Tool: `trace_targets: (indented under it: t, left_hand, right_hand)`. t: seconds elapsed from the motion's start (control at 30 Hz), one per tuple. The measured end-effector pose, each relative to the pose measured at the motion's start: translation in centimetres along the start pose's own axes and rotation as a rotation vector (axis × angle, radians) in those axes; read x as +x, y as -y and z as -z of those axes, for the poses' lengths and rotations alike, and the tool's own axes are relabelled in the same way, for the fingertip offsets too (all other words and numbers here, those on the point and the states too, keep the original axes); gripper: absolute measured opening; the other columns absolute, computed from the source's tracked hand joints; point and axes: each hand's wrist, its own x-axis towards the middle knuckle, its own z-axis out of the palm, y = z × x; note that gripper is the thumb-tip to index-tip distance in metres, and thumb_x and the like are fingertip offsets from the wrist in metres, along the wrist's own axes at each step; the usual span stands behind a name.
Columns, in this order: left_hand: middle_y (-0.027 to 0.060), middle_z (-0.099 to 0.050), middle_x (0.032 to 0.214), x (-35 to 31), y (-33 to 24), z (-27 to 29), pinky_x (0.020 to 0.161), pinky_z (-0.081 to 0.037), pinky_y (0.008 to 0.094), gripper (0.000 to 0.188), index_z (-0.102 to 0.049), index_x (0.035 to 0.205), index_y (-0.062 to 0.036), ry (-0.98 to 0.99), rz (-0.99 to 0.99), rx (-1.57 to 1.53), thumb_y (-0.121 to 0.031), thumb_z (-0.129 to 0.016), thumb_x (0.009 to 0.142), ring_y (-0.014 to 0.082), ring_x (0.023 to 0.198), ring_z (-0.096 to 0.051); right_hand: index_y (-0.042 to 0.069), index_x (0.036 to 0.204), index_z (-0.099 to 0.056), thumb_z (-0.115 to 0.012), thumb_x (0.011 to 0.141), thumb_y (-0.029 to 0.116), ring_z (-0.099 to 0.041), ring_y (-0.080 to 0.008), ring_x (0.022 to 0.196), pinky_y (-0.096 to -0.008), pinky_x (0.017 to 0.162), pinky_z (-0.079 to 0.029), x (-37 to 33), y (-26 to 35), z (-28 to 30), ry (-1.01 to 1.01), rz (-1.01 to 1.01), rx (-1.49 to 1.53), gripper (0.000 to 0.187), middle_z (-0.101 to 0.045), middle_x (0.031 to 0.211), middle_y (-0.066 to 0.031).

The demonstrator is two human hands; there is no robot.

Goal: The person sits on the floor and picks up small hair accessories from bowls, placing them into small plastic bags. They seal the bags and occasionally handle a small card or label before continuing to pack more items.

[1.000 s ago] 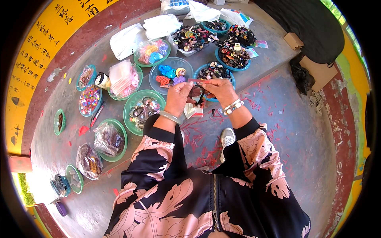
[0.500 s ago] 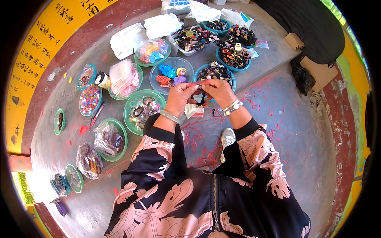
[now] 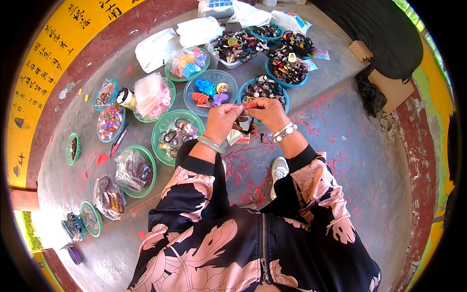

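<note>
My left hand [image 3: 221,122] and my right hand [image 3: 268,115] meet fingertip to fingertip, both pinched closed. A small thin red strip [image 3: 247,104] shows between their fingers, mostly covered by them. Below the fingers hangs a black elastic hair tie [image 3: 250,128], its upper part hidden. Beneath the hands is a small white card or box [image 3: 238,137], partly covered. Just beyond the right hand stands a blue bowl of dark hair ties [image 3: 262,87]. Past the left hand is a clear bowl [image 3: 187,100] with blue, orange and purple hair accessories.
On the raised ledge stand a green bowl of hair ties [image 3: 156,146], a bowl of colourful small pieces [image 3: 111,121] and a bowl of bagged dark items [image 3: 152,181]. White bags [image 3: 156,51] lie at the back. Red scraps [image 3: 238,170] litter the floor around my shoe [image 3: 279,170].
My fingertips have come closer together, and less of the red strip shows between them. The black hair tie hangs more plainly in view below. The bowls have not moved.
</note>
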Motion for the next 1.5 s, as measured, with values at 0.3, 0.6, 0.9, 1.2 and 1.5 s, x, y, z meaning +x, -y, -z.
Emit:
trace_targets:
  t: [0.3,0.6,0.9,1.2,1.5]
  left_hand:
    - [0.0045,-0.064,0.083,0.1,-0.6,0.0,0.05,-0.048,0.0191,0.017,-0.061,0.093,-0.0036,0.002,0.07,-0.182,-0.018,-0.06,0.084,0.0094,0.071,-0.061]
    - [0.0053,-0.064,0.088,0.0,-0.6,0.4,0.052,-0.049,0.0212,0.017,-0.061,0.093,-0.0043,0.102,0.103,-0.225,-0.014,-0.063,0.08,0.0132,0.079,-0.063]
    - [0.0054,-0.065,0.085,-0.1,-0.8,0.1,0.054,-0.05,0.0196,0.02,-0.061,0.099,-0.0029,0.062,0.127,-0.258,-0.017,-0.059,0.084,0.0111,0.074,-0.062]
    - [0.004,-0.064,0.083,0.2,-0.2,0.4,0.054,-0.049,0.0188,0.02,-0.062,0.092,-0.0038,0.035,0.053,-0.205,-0.023,-0.058,0.086,0.0096,0.071,-0.062]
    - [0.0084,-0.065,0.084,-0.1,-0.6,-0.3,0.054,-0.051,0.021,0.025,-0.059,0.095,-0.0016,0.004,0.006,-0.222,-0.025,-0.054,0.088,0.0153,0.075,-0.065]
  right_hand:
    - [-0.001,0.082,-0.065,-0.07,0.07,0.004,-0.055,-0.0082,0.064,-0.0211,0.059,-0.044,0.2,-0.5,0.7,0.018,-0.12,0.262,0.014,-0.063,0.073,-0.0028]
    - [0.001,0.078,-0.064,-0.07,0.071,0.005,-0.053,-0.0067,0.065,-0.0209,0.06,-0.042,0.4,-1.1,0.8,-0.014,-0.142,0.39,0.01,-0.06,0.071,0.001]
    - [-0.001,0.081,-0.065,-0.069,0.072,0.004,-0.054,-0.0073,0.066,-0.0209,0.061,-0.044,0.3,-0.9,0.5,0.008,-0.037,0.277,0.011,-0.062,0.074,-0.0013]
    - [-0.002,0.083,-0.065,-0.07,0.071,0.006,-0.055,-0.0083,0.067,-0.021,0.062,-0.044,0.4,-1.1,-0.1,-0.054,-0.023,0.193,0.015,-0.063,0.075,-0.0033]
    - [-0.003,0.083,-0.065,-0.068,0.074,0.009,-0.055,-0.0093,0.072,-0.0223,0.066,-0.044,-0.6,0.0,0.1,-0.09,-0.1,0.27,0.016,-0.062,0.077,-0.0033]
